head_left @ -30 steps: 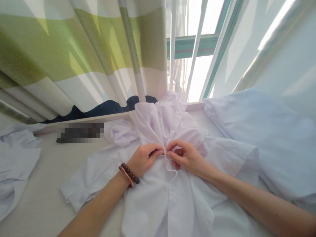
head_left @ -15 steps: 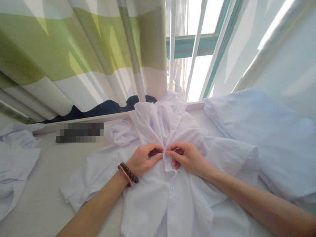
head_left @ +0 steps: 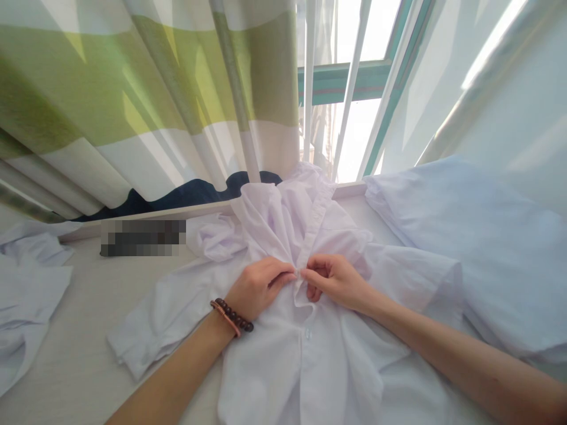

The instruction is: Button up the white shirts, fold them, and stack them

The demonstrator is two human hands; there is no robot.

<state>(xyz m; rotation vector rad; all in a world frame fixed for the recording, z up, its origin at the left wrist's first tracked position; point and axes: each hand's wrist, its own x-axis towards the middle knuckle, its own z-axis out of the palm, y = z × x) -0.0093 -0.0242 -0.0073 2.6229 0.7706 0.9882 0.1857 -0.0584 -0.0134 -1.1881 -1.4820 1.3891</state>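
Observation:
A white shirt (head_left: 266,360) lies spread out in front of me, its button placket running down the middle. My left hand (head_left: 261,285) pinches the placket edge between thumb and fingers. From the other side, my right hand (head_left: 332,280) is closed on the same spot, thumb and fingertips at the placket. The fingertips of both hands nearly meet there, and they hide most of what lies between them. Just below, the placket bulges in a loose fold, with a small clear button (head_left: 308,334) under it. Dark beads and a copper-coloured band (head_left: 233,317) circle my left wrist.
More white garments lie at the left (head_left: 26,313) and a folded white cloth (head_left: 478,248) at the right, all on a pale surface (head_left: 88,330). A blurred-out dark object (head_left: 142,238) lies at the back left. Behind hang green-and-white curtains (head_left: 177,77) beside a barred window (head_left: 349,82).
My left hand has turned slightly, its fingers closing flatter at the placket. My right index finger has curled back a little, leaving the thumb forward. The shirt stays in place.

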